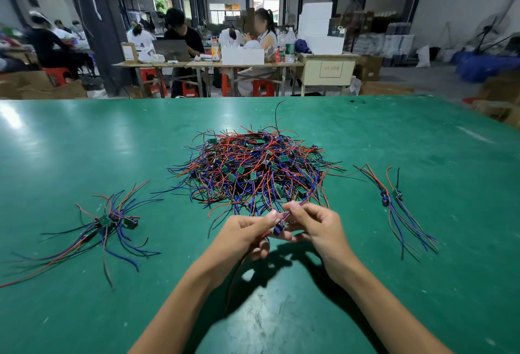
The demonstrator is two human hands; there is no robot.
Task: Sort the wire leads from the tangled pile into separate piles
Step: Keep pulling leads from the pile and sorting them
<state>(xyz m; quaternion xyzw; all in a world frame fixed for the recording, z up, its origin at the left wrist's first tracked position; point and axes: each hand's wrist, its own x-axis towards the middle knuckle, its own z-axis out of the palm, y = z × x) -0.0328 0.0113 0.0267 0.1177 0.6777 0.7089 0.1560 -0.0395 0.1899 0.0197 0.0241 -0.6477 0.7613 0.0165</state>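
Both hands mid-sort: left hand (247, 231) and right hand (312, 222) pinch one wire lead (278, 228) between them, just in front of the tangled pile (253, 167) on the green table (84, 142). Next move likely: free its trailing wires, then pick a side. Three heaps: tangle in the middle, left pile (109, 224) of a few leads, right pile (394, 198) of about two.

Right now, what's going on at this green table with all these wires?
A person is sorting wire leads. Both hands, left hand and right hand, pinch one lead just in front of the big tangled pile at the middle of the green table. Two smaller sorted piles already lie apart: a left pile and a thinner right pile.
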